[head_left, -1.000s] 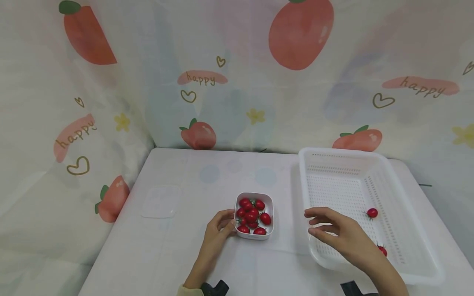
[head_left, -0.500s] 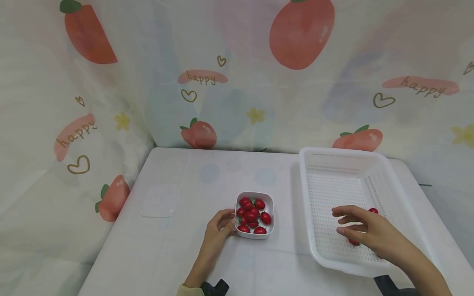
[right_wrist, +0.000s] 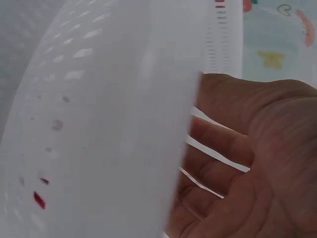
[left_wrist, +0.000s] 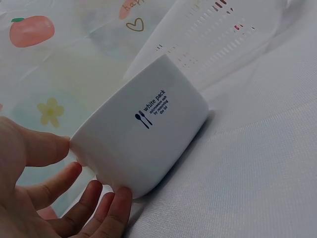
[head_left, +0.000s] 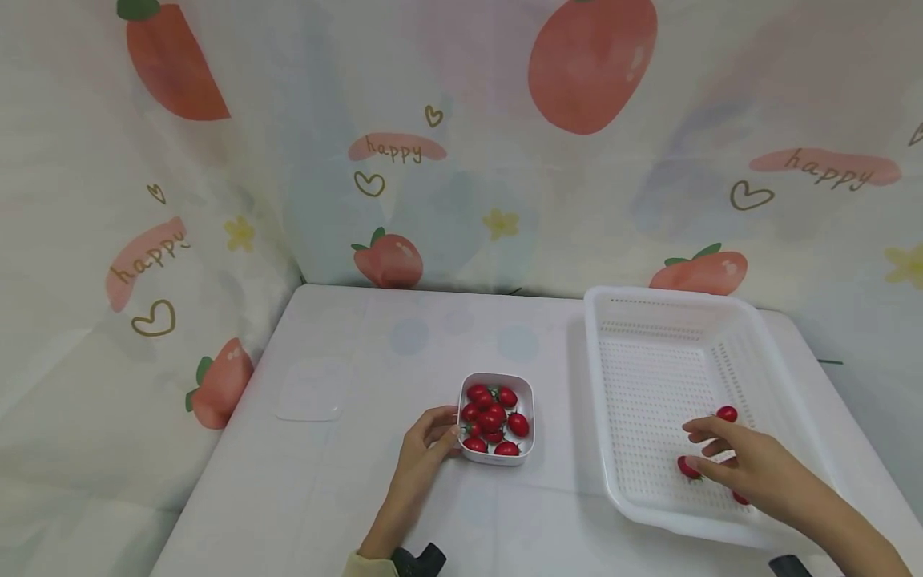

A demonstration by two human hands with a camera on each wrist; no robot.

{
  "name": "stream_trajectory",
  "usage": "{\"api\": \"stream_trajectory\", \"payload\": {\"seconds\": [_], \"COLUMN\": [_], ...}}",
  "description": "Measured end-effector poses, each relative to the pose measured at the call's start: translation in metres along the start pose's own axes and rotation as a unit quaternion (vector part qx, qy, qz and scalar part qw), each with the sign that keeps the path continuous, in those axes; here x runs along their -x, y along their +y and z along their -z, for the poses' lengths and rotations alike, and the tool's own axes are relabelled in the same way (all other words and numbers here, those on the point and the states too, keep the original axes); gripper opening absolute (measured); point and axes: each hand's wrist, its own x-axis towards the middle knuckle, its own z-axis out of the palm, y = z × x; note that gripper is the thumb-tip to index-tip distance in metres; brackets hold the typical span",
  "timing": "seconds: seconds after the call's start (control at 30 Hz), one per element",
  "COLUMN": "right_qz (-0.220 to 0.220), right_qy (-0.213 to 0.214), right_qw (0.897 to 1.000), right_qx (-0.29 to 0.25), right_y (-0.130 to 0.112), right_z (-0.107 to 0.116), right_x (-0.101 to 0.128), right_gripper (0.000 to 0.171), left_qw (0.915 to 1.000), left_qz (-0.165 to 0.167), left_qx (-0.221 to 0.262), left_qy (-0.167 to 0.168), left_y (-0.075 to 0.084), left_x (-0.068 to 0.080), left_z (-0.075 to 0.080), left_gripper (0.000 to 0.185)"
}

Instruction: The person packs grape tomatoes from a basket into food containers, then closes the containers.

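A small white plastic food container holds several red cherry tomatoes with green stems. My left hand grips its left end, thumb and fingertips against the wall; in the left wrist view the container shows blue lettering. My right hand reaches into the white perforated basket, fingers loosely bent and apart, holding nothing. Its thumb lies close beside one cherry tomato; whether they touch I cannot tell. Another tomato lies beyond the fingers, and a third is partly hidden beneath the hand.
A clear flat lid lies on the white-covered table at the left. Printed cloth hangs behind and along the left side. In the right wrist view the basket's wall blocks most of the tomatoes.
My right hand has moved right and lowered from over the basket's left rim to the tomatoes inside. The tomato by its thumb has come into view. My left hand stays on the container.
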Motion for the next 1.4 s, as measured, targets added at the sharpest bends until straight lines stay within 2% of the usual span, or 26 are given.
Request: {"api": "stream_trajectory", "payload": {"seconds": [0.27,0.47,0.57,0.83,1.07,1.4], "right_qz": [-0.044,-0.096,-0.103,-0.087,-0.105,-0.108], "right_qy": [-0.032,-0.093,-0.109,-0.096,-0.093,-0.092], "right_qw": [0.998,0.989,0.987,0.99,0.989,0.988], "right_qx": [0.037,0.063,0.064,0.06,0.053,0.055], "right_y": [0.019,0.023,0.024,0.026,0.026,0.027], "right_z": [-0.011,-0.017,-0.021,-0.028,-0.03,-0.033], "right_x": [-0.003,-0.005,-0.005,-0.007,-0.011,-0.016], "right_gripper": [0.054,0.065,0.062,0.047,0.044,0.041], "left_qw": [1.0,1.0,1.0,1.0,1.0,0.9999], "left_qz": [-0.002,-0.001,0.001,0.003,0.007,0.009], "left_qx": [-0.002,-0.002,-0.002,0.004,0.004,0.007], "left_qy": [0.001,0.0,0.0,0.0,0.0,-0.001], "left_y": [0.0,-0.001,-0.001,-0.002,-0.001,0.0], "left_x": [0.0,0.0,-0.001,-0.002,-0.002,-0.001], "left_z": [0.0,0.0,0.0,0.0,0.0,0.001], "left_gripper": [0.037,0.037,0.037,0.037,0.037,0.037]}}
